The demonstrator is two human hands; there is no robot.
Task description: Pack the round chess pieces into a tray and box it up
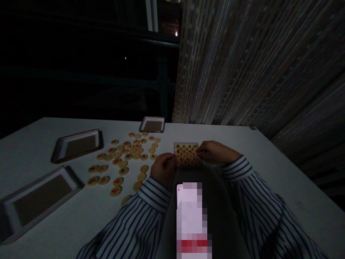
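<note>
A small open box [185,143] stands in front of me, filled with rows of round Chinese chess pieces [189,156] bearing black and red characters. My left hand [163,167] is closed at the box's left edge, its fingertips against the side. At the right edge, my right hand [217,151] has its fingers pinched together on the box's side, close to the end pieces. The fingertips of both hands are partly hidden in dim light. Many loose Chinese chess pieces [128,156] lie scattered left of my left hand, some face up in red or black, others blank.
Three shallow rimmed box parts lie leftward: one at the back [164,126], one at mid-left [100,138], one at near left [40,222]. A lit, pixelated phone [192,216] is below the box. Behind the white table [231,133] hangs a string curtain [229,61].
</note>
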